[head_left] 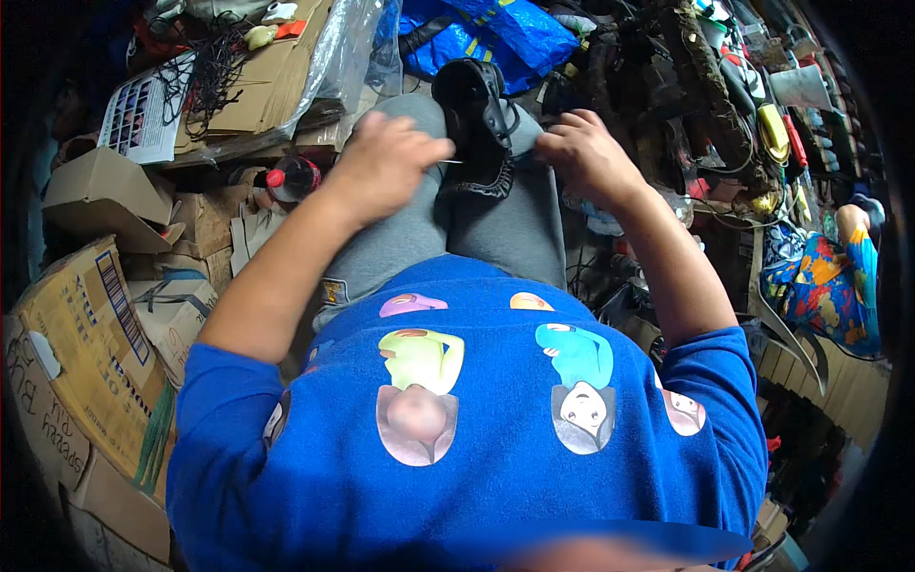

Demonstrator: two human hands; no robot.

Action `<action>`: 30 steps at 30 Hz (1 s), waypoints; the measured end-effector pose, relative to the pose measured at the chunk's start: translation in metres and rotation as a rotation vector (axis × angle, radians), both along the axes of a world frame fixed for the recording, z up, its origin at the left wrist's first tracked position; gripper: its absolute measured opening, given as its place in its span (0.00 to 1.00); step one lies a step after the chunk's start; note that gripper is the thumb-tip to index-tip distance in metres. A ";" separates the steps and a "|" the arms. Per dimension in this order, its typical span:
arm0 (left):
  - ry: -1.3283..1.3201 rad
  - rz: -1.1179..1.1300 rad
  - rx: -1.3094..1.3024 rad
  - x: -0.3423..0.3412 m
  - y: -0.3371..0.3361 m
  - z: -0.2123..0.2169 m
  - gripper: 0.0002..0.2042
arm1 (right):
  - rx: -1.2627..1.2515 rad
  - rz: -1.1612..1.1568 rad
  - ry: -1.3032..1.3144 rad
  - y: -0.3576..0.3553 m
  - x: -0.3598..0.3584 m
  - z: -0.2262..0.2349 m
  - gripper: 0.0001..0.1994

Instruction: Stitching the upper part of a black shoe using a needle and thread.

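Across my grey-trousered knees [508, 224] rests a black sandal [474, 100], its strap standing up and a stitched-looking edge nearest me. My left hand [386, 162] is closed in a pinch just left of the sandal. A thin, shiny, needle-like piece [451, 161] sticks out from its fingertips towards the sandal. On the other side, my right hand [589, 157] is raised with its fingers curled together, a little apart from the sandal. Whatever those fingers pinch is too small to make out; no thread is plainly visible between the hands.
To the left are cardboard boxes [110, 195], a bottle with a red cap [294, 178] and a tangle of black cord [202, 91] on flat cardboard. A blue bag [515, 43] lies ahead. Cluttered tools, a yellow-handled one [773, 133] among them, and patterned cloth [824, 286] are at right.
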State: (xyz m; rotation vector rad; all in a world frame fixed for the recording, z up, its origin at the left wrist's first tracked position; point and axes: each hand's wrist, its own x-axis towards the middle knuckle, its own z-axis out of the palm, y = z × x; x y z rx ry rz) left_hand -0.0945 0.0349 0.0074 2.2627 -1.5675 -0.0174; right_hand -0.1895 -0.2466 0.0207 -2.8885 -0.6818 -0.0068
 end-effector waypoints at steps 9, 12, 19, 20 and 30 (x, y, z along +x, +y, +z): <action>1.010 0.204 -0.630 0.011 0.020 0.026 0.04 | 2.003 -0.540 0.380 -0.028 -0.003 -0.017 0.09; 1.560 0.008 -1.128 -0.004 -0.011 0.034 0.03 | 2.321 -0.364 0.556 0.017 0.017 -0.011 0.10; 1.060 0.780 -1.069 0.040 0.162 0.011 0.06 | 1.414 -1.092 -0.180 -0.138 -0.072 0.001 0.09; 0.921 0.733 -0.986 0.041 0.181 0.024 0.08 | 0.961 -1.044 -0.256 -0.186 -0.109 -0.008 0.10; 0.637 0.236 -0.247 0.022 -0.040 -0.011 0.25 | 0.846 -0.415 0.351 -0.001 0.006 -0.007 0.06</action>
